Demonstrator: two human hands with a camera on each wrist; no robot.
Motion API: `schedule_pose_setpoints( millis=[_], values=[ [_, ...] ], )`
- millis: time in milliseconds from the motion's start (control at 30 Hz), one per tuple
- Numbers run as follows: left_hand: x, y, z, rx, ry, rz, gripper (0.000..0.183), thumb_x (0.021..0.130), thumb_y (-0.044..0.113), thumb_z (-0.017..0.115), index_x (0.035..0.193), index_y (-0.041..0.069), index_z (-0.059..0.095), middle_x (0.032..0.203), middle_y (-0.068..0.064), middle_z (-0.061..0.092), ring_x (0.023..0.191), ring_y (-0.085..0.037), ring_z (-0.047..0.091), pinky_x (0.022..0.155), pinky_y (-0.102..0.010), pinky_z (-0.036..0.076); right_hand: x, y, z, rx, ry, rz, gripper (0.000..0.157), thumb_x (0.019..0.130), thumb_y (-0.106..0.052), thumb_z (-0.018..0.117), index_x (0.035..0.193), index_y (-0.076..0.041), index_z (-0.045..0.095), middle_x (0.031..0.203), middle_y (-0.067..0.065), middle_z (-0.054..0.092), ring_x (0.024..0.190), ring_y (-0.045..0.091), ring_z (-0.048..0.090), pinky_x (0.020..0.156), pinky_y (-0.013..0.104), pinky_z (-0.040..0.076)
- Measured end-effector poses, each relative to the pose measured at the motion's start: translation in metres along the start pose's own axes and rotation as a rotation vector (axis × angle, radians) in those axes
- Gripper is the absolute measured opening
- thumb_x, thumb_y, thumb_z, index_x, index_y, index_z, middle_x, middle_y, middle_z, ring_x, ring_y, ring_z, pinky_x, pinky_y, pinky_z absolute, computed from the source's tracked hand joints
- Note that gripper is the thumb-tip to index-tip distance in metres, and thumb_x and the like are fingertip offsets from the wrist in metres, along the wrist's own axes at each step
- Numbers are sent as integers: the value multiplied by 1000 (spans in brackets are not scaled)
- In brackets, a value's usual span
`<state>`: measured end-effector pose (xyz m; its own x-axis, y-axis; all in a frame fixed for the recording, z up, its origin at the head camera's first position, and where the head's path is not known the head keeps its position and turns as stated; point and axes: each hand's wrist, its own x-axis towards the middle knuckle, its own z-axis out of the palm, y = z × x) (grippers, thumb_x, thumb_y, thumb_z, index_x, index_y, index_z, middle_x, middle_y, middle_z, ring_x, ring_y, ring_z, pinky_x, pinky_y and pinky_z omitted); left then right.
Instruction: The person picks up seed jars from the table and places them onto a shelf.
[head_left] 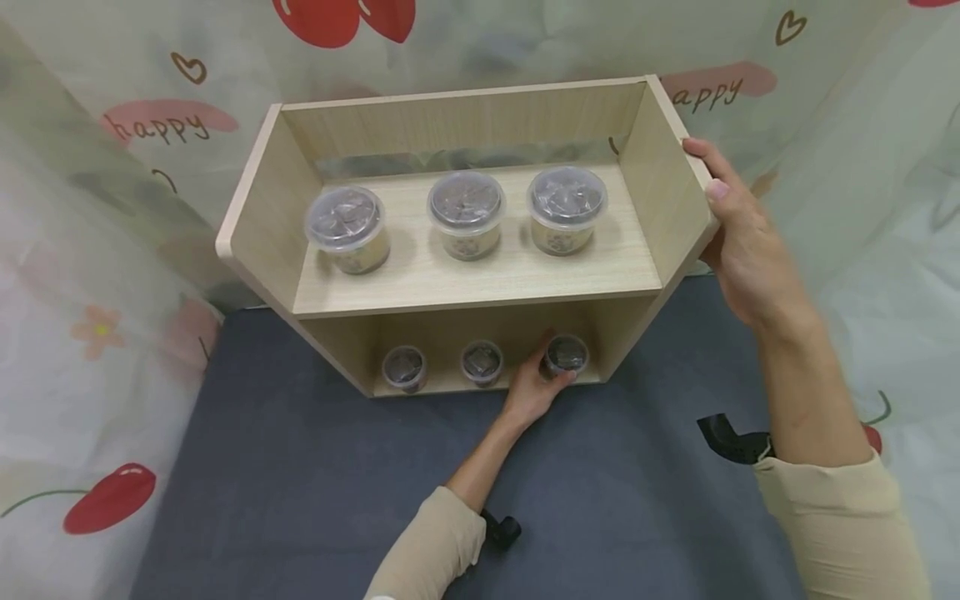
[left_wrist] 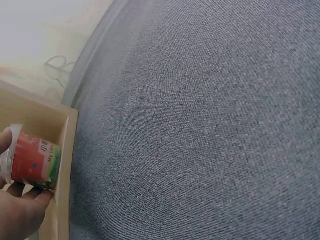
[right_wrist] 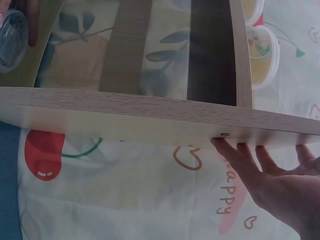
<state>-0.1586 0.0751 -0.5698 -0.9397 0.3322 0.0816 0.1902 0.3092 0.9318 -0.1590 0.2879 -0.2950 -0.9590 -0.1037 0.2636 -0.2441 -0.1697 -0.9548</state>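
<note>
My left hand [head_left: 534, 392] holds a small lidded tub [head_left: 566, 355] at the right end of the lower compartment of a pale wooden shelf [head_left: 480, 293]. In the left wrist view this tub [left_wrist: 36, 159] is red with a printed label and a clear lid. Thumb and fingers lie on opposite sides of it. My right hand [head_left: 750, 250] touches the shelf's right side panel near its top. The right wrist view shows the fingertips of that right hand [right_wrist: 285, 180] against the panel's outer face, fairly straight.
Two more small tubs, one on the left [head_left: 405, 367] and one in the middle [head_left: 482, 363], stand on the lower level. Three larger lidded tubs [head_left: 467, 215] stand above. Dark cloth [head_left: 315, 483] lies under the shelf; a printed curtain [head_left: 525, 42] hangs behind.
</note>
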Motion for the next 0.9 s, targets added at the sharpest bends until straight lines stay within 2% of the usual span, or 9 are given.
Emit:
schedule_pose_setpoints(
  millis=[200,333,433,567,667,800,900],
  values=[
    [-3,2,-2,-2,-7,4,84,91,25,74,157,10,25,156,-9,37,141,-25,38,112,-36,35,-3,2,2,7,44,-10,53,106,-37,44,156,-23,34,156,7,31,128,29,41,90,28,43],
    [-9,7,-4,-32,-34,17,84,93,27,72,158,10,21,160,-9,30,145,-25,31,114,-37,32,-11,7,1,-35,76,-32,52,106,-44,37,156,-27,34,159,5,28,133,28,37,98,28,40],
    [-13,14,-7,-60,-38,6,84,94,29,70,159,13,21,161,-7,27,146,-25,29,114,-39,32,-19,15,0,-76,102,-48,55,106,-47,34,154,-20,39,152,11,36,132,28,38,101,30,38],
    [-18,27,-13,-119,-42,-10,82,94,30,69,159,15,20,162,-3,23,147,-26,26,114,-40,32,-31,27,-3,-99,137,-82,58,106,-48,36,145,-7,47,135,13,50,128,29,42,96,26,40],
    [-21,36,-19,-150,-58,6,82,95,29,69,159,16,21,163,0,22,147,-21,25,114,-37,31,-40,33,-6,-142,143,-99,56,107,-43,37,145,-5,48,138,12,52,134,24,42,102,24,39],
    [-26,46,-29,-136,-73,60,80,94,27,69,158,12,24,162,-1,25,146,-17,26,114,-35,30,-49,38,-10,-391,152,-93,50,109,-33,28,148,-7,45,148,11,47,142,19,37,116,29,26],
    [-30,51,-36,-117,-77,81,78,94,26,69,158,12,26,162,-1,27,146,-16,27,115,-35,30,-54,42,-13,-559,167,-74,47,109,-27,26,152,-13,41,152,11,42,143,14,33,117,28,20]
  ],
)
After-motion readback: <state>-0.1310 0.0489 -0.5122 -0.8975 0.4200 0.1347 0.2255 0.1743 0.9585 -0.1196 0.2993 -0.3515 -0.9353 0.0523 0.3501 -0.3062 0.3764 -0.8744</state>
